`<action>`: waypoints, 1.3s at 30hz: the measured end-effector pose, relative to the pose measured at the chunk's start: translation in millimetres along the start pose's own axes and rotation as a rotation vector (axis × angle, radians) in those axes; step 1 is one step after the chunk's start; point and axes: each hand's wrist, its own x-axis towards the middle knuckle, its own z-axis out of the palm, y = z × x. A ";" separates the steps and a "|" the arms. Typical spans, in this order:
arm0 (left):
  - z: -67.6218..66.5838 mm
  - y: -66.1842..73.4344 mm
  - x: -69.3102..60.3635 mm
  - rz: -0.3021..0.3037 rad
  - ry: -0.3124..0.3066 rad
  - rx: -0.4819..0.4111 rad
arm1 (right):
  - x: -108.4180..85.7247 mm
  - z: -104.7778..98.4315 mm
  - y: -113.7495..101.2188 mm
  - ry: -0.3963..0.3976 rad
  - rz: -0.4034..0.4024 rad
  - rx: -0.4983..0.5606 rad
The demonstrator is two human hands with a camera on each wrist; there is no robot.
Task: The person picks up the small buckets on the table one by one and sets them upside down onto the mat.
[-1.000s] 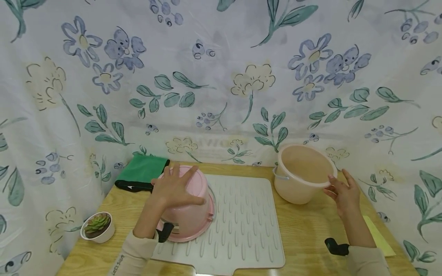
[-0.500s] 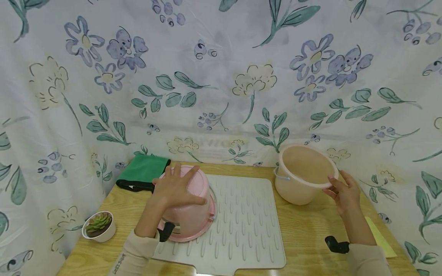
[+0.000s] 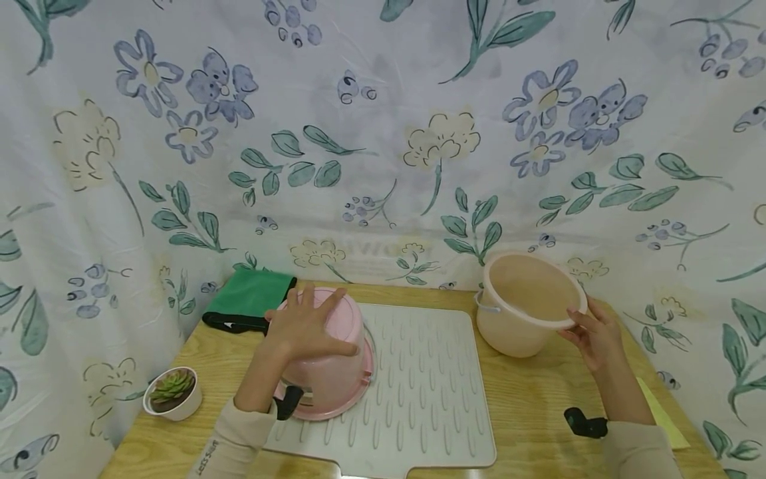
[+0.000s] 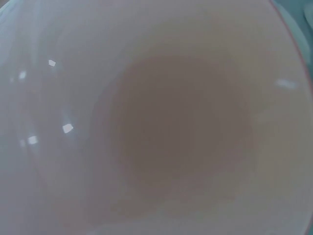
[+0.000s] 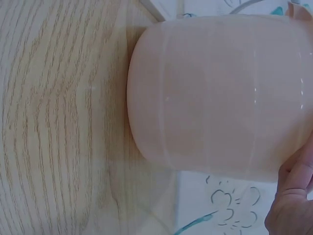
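Observation:
In the head view a pink bucket [image 3: 326, 379] stands upside down on the left part of a pale ridged mat. My left hand [image 3: 305, 329] lies spread over its upturned base, fingers fairly straight. The left wrist view is filled by the blurred, glossy wall of the pink bucket [image 4: 195, 122]. At the right, a peach bucket [image 3: 509, 329] stands upright on the wooden table, its mouth facing up. With thumb and fingers my right hand [image 3: 598, 336] pinches the near right rim. The right wrist view has the peach bucket [image 5: 215, 98] sideways, with part of my right hand [image 5: 296, 196] at the rim.
The mat [image 3: 425, 392] covers the middle of the table [image 3: 526, 412]. A folded green cloth [image 3: 251, 296] lies at the back left, a small potted succulent [image 3: 173, 392] at the left edge. A yellow sheet [image 3: 664, 419] is partly behind my right forearm. A floral curtain [image 3: 383, 166] hangs behind.
The head view has shifted very slightly. My right hand has settled a little lower and closer against the peach bucket's rim; the left hand and pink bucket stay in place.

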 end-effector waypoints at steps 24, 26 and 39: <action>-1.8 2.6 1.1 0.005 -0.038 0.001 | -14.2 -9.3 8.4 0.024 -0.049 0.247; -2.2 2.3 0.6 0.006 -0.039 -0.002 | -15.6 -11.4 9.8 0.020 -0.053 0.267; -3.3 1.8 -0.2 0.009 -0.044 -0.017 | -23.1 -25.4 17.4 -0.024 -0.039 0.446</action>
